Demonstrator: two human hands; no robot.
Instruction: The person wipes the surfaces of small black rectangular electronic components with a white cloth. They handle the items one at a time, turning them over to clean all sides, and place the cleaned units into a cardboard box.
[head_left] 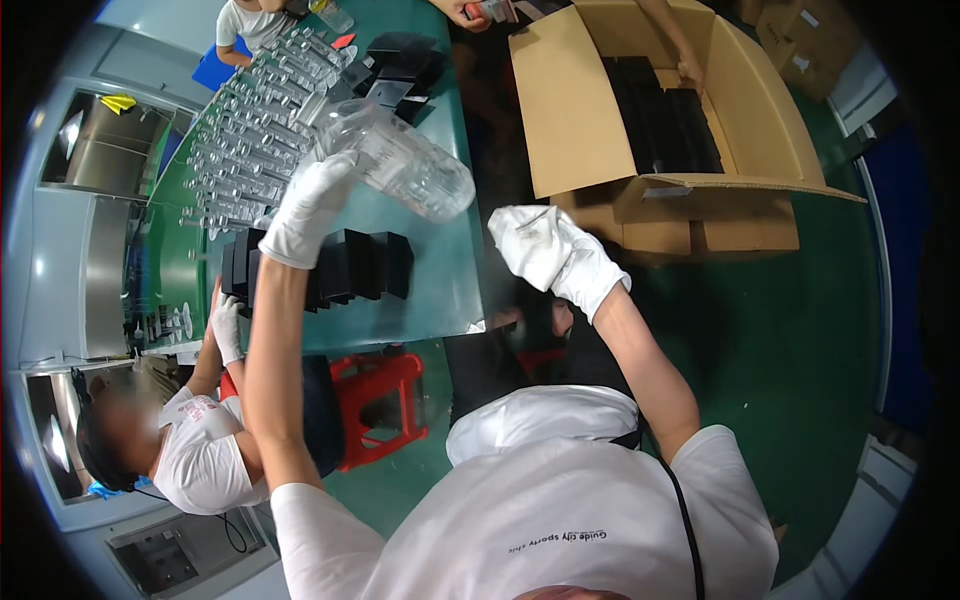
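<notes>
My left hand (pixel 312 205), in a white glove, is closed on a large clear bottle (pixel 418 170) near its neck. The bottle is tilted over the green table, its base pointing right and toward me. Right of the table edge, my right hand (pixel 590 277), also gloved in white, grips a bunched white cloth (pixel 530 243) with a grey smudge; its fingers are mostly hidden. Behind my left hand stand several rows of clear, slender pieces with round tops (pixel 240 150). Black boxes (pixel 350 265) stand in a row below my left wrist.
An open cardboard box (pixel 575 110) on the right holds black boxes (pixel 665 115); another person's hand (pixel 690 70) reaches into it. More black pieces (pixel 400 65) lie at the table's far end. A co-worker (pixel 205 440) sits at left, near a red stool (pixel 385 405).
</notes>
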